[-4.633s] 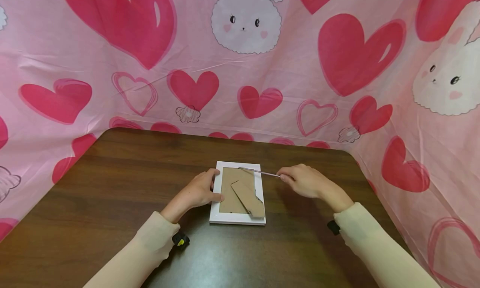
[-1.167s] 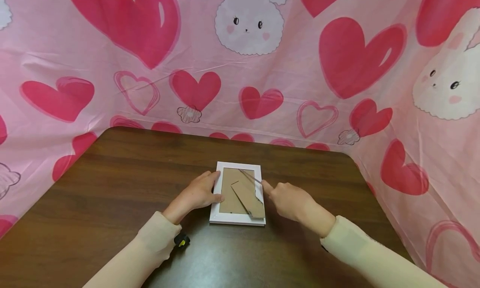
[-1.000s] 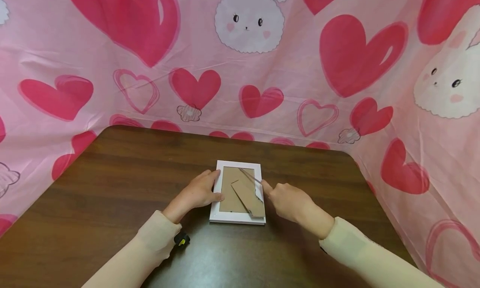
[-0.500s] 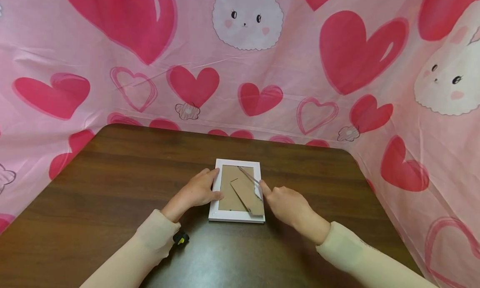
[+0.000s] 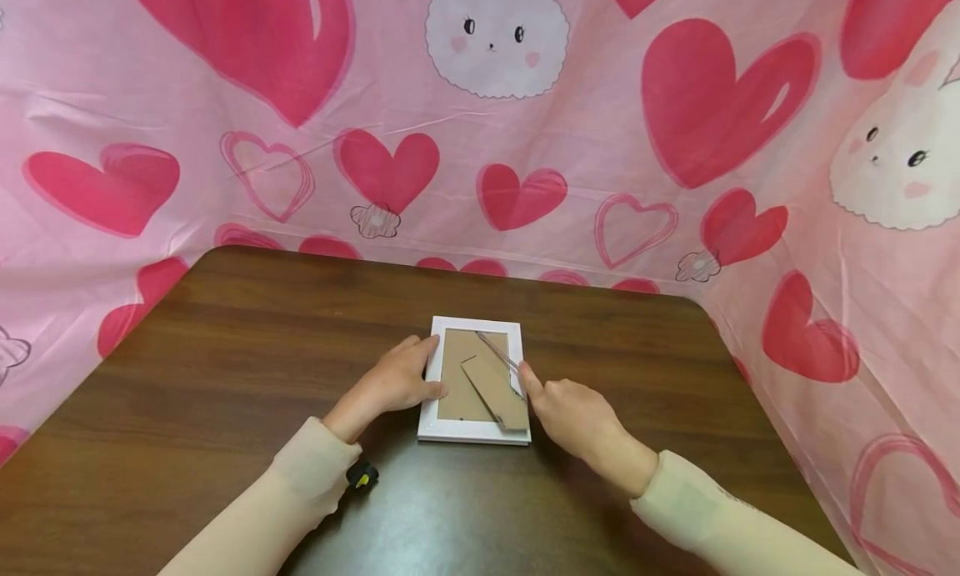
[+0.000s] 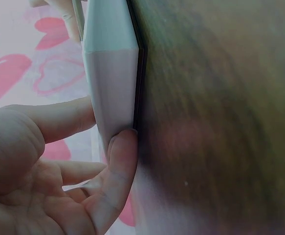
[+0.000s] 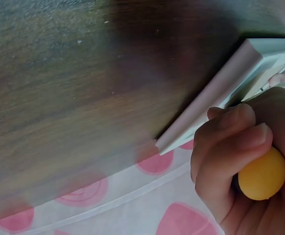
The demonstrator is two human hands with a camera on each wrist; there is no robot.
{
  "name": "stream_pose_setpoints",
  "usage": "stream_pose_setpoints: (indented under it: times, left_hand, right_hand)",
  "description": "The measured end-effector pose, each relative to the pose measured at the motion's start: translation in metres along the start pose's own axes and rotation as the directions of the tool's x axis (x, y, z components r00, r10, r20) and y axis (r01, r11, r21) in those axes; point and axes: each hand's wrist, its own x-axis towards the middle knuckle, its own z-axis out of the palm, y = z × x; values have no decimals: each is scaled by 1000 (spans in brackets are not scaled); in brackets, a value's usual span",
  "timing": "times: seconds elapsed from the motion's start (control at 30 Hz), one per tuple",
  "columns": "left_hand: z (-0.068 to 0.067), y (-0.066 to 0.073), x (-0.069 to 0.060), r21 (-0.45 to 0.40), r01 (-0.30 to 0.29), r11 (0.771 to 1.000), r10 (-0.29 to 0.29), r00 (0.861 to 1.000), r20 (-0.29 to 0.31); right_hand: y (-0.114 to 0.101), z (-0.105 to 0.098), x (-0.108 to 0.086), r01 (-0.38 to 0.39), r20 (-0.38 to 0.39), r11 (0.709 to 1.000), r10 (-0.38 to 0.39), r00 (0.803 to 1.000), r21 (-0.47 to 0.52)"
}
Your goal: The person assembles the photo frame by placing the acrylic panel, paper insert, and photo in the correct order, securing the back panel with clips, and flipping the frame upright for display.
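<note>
A white picture frame [image 5: 472, 432] lies back side up on the table, its brown backing board [image 5: 454, 397] showing. An easel flap [image 5: 498, 393] slants across that board. My left hand [image 5: 397, 378] grips the frame's left edge, thumb over the border; in the left wrist view its fingers bear on the side wall. My right hand [image 5: 573, 413] holds a screwdriver [image 5: 497, 348] with a thin metal shaft. The shaft crosses the frame's right border, and its tip is at the backing's upper edge. In the right wrist view the handle's yellow end [image 7: 263, 175] pokes out of the curled fingers.
The dark wooden table [image 5: 300, 326] has rounded far corners. Around it hangs a pink cloth [image 5: 570, 126] with hearts and rabbits, close behind the far edge. A black wrist strap [image 5: 363, 476] shows under the left cuff.
Since the earliest frame my right hand has come left and nearer, up against the frame's right side, and the shaft slants more steeply. Over the last second hands and frame hardly move.
</note>
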Motion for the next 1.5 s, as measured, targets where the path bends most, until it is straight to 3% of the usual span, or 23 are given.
stream_pose_setpoints:
  times: [1.27, 1.5]
  left_hand:
    - [0, 0, 2, 7, 16, 1000, -16, 1000, 4]
    - [0, 1, 2, 10, 25, 1000, -25, 1000, 6]
  right_hand:
    - [-4, 0, 0, 16, 14, 999, -15, 1000, -48]
    - [-3, -1, 0, 1, 50, 1000, -1, 999, -7]
